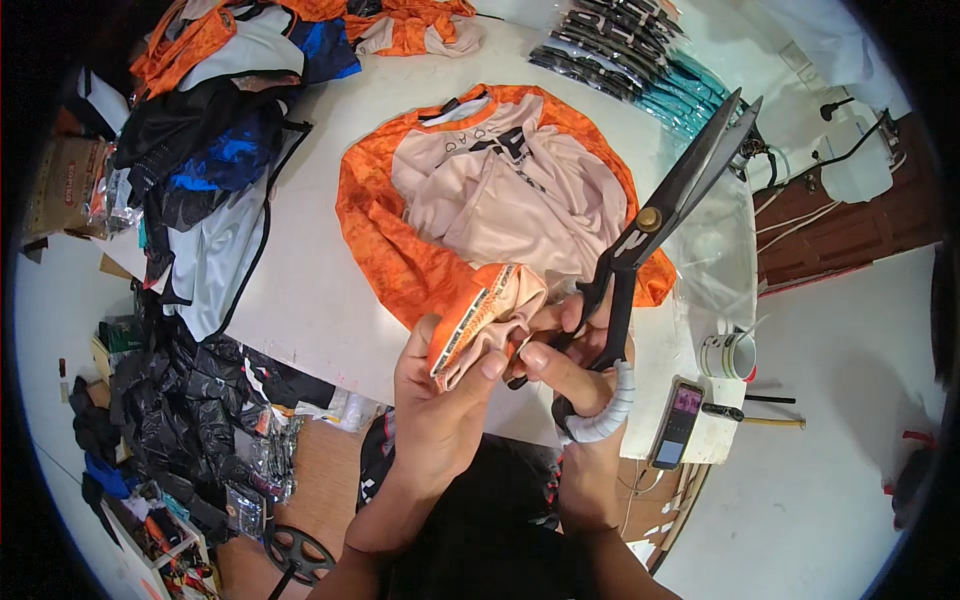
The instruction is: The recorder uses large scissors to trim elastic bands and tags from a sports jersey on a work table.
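A pale pink and orange long-sleeved jersey (510, 195) lies spread on the white table, its collar toward the far side. My left hand (440, 400) pinches the turned-up orange cuff or hem (478, 310), where a printed tape and the pink inside show. Large black-handled scissors (640, 235) hang on my right hand (580, 370), blades slightly apart and pointing up to the far right. A white wrapped band covers part of the near handle loop. My right thumb and fingertips meet at the cloth's edge; whether they grip a thread there is too small to tell.
Stacks of bagged black and teal garments (620, 55) lie at the far right. Piled clothes (220, 150) cover the table's left end. A mug (728, 355) and a phone (680, 425) sit near the right edge. Black plastic bags (170, 400) heap below on the left.
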A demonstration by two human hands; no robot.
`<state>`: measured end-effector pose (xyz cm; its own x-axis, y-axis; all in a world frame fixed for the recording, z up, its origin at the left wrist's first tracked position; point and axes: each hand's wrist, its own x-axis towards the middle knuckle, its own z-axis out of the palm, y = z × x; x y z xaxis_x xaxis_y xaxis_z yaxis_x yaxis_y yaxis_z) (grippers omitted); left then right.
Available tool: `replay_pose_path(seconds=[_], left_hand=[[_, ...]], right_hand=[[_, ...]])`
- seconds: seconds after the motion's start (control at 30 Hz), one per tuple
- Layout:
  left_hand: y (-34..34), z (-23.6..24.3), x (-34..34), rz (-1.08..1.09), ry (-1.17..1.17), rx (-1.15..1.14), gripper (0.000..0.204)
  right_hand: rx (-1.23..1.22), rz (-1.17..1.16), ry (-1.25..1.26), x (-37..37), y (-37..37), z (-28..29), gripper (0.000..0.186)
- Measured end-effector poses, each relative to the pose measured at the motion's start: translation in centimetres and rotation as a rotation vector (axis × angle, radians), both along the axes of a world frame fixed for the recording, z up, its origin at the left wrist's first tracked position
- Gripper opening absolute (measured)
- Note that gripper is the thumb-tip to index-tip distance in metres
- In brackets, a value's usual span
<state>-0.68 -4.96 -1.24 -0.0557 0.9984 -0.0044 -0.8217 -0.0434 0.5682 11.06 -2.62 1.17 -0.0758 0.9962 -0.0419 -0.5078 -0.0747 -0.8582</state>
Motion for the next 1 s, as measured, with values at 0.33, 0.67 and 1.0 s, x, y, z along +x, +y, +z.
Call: replay_pose_path(seconds=[0.33, 0.67, 1.0], left_hand=[[0.3, 0.9, 0.7, 0.01, -0.149, -0.147, 0.028], [0.1, -0.2, 0.4, -0.005, -0.007, 0.022, 0.017], [-0.4, -1.7, -0.3, 0.394, 0.981, 0.126, 0.028]], right_hand=[[-0.009, -0.094, -0.086, 0.2, -0.9, -0.7, 0.036], [-0.051, -0.042, -0.136, 1.7, -1.2, -1.4, 0.037], [-0.11, -0.004, -0.168, 2.7, -1.8, -2.2, 0.037]])
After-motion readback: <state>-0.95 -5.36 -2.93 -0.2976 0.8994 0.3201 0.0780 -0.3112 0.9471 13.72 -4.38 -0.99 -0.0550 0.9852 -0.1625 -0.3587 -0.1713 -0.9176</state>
